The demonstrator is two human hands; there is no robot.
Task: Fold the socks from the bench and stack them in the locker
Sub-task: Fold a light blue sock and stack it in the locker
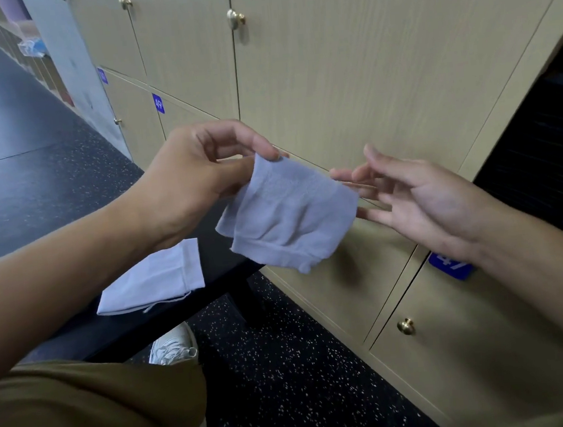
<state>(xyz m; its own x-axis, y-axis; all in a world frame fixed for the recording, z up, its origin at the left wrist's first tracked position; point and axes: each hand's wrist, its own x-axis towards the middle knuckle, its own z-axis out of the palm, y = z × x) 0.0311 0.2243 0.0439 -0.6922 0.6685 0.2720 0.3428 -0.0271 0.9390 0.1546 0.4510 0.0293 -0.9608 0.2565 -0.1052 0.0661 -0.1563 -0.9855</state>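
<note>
Left hand [196, 168]: pinches the folded grey sock [289, 219] in the air.
Right hand [423, 199]: fingers spread loose, beside the sock.
Bench [119, 328]: black, carrying another pale sock [152, 280].
Room: tan lockers [345, 69], dark speckled floor [289, 384].

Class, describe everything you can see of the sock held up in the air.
The sock is pale grey-lavender, thin knit fabric, folded into a rough rectangle with a banded lower edge. It hangs slightly creased in front of the locker doors. The left hand pinches its upper left corner; the open right hand's fingertips are at its right edge.
</note>
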